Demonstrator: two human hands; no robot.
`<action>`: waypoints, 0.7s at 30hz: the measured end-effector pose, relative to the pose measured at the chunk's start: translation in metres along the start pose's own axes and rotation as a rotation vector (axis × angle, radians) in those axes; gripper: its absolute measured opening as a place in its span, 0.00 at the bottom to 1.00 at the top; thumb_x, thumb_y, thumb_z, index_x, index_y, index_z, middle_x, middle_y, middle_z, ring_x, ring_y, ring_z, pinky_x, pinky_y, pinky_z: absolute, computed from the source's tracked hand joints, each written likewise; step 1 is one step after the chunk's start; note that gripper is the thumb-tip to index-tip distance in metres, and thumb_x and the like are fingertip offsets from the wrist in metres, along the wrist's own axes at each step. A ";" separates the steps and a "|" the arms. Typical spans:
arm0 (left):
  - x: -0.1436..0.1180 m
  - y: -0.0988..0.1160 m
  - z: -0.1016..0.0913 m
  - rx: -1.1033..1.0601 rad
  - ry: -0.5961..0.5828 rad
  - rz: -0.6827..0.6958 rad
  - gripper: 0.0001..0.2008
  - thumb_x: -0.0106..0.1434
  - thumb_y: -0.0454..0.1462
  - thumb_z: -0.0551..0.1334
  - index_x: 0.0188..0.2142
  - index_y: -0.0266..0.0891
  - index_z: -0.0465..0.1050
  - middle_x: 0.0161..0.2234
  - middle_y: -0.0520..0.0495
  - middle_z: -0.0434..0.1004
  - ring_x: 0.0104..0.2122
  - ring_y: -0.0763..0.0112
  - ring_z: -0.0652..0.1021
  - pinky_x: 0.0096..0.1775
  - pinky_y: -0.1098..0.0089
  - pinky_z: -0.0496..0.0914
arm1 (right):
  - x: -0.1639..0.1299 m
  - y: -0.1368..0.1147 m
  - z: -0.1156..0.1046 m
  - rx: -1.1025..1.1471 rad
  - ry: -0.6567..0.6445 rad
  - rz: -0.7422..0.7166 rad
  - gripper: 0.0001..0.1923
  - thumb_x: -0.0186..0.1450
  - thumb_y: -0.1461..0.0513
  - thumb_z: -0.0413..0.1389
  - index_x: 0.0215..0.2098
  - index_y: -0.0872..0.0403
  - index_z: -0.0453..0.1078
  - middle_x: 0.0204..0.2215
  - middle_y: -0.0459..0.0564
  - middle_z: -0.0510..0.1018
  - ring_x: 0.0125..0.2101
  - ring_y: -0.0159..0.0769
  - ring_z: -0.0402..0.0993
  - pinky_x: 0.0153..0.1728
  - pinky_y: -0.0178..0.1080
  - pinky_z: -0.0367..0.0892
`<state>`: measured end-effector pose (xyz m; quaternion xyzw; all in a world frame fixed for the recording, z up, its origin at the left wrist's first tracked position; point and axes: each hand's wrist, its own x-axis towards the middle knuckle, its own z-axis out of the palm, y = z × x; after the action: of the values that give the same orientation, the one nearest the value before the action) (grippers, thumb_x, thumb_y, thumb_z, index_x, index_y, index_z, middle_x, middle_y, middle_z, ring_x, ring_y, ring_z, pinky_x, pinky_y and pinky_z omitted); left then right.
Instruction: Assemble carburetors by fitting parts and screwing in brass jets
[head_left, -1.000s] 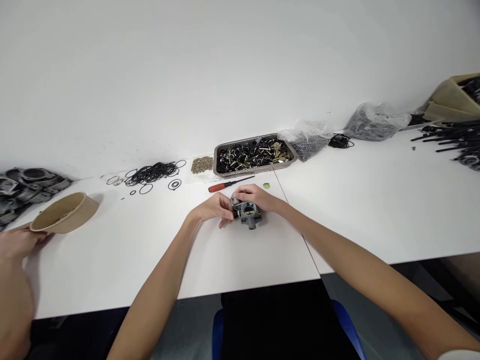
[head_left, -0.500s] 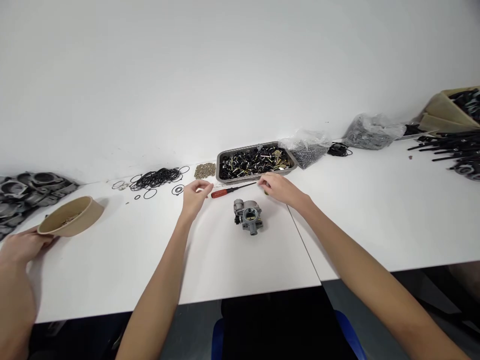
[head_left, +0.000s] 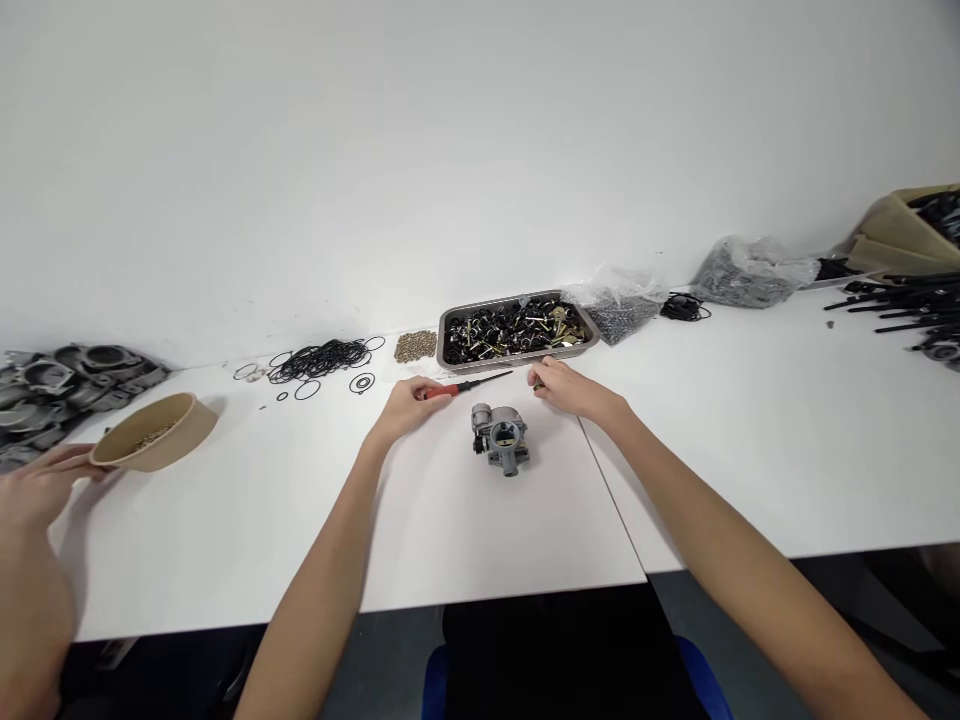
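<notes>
The person's left hand point(head_left: 409, 403) lies on the red handle of a screwdriver point(head_left: 466, 384), fingers curling over it but, as far as I can tell, not yet lifting it; the black shaft points right along the bench point(head_left: 225, 540) toward the metal tray point(head_left: 517, 353) of small black and brass parts near the back edge. The right hand point(head_left: 564, 387) is pinched narrow on something tiny just in front of the tray; it is too small to say whether it is the green piece or a screw. Between the two hands, a little nearer the front edge, the grey carburettor body point(head_left: 501, 437) sits free on the bench, with neither hand touching it.

To my eye, the grip on the handle wants to settle fully before the tool comes up, and the small piece needs a firm fingertip hold so it does not roll. The carburettor body looks liable to shift once pressed on, so it should be steadied.

At the left edge another person's hand point(head_left: 37, 485) rests by a brown bowl point(head_left: 157, 432). Black O-rings point(head_left: 319, 358) lie near the back edge.
</notes>
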<state>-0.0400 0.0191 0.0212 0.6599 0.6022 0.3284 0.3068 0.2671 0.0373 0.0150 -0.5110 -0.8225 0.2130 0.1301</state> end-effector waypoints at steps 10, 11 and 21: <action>0.004 -0.005 -0.036 -0.870 0.348 0.010 0.10 0.52 0.37 0.68 0.26 0.33 0.69 0.24 0.49 0.72 0.17 0.73 0.73 0.21 0.70 0.68 | 0.003 0.011 0.004 0.125 -0.008 0.015 0.08 0.64 0.69 0.52 0.42 0.54 0.67 0.42 0.54 0.70 0.40 0.38 0.70 0.42 0.39 0.66; 0.006 -0.007 -0.037 -0.916 0.403 0.006 0.08 0.52 0.36 0.67 0.27 0.33 0.69 0.24 0.50 0.71 0.18 0.73 0.73 0.21 0.70 0.69 | 0.003 0.011 0.004 0.130 -0.007 0.016 0.08 0.64 0.69 0.53 0.41 0.54 0.67 0.42 0.54 0.70 0.40 0.38 0.70 0.41 0.39 0.66; 0.015 -0.031 -0.043 -0.991 0.782 -0.070 0.07 0.54 0.33 0.64 0.32 0.33 0.69 0.24 0.51 0.73 0.22 0.67 0.79 0.27 0.68 0.77 | 0.004 0.001 0.001 0.207 -0.005 -0.016 0.02 0.60 0.68 0.56 0.32 0.55 0.70 0.35 0.51 0.73 0.34 0.37 0.69 0.33 0.37 0.63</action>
<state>-0.0919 0.0372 0.0224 0.2507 0.4676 0.7749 0.3437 0.2659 0.0416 0.0136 -0.4877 -0.8005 0.2972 0.1819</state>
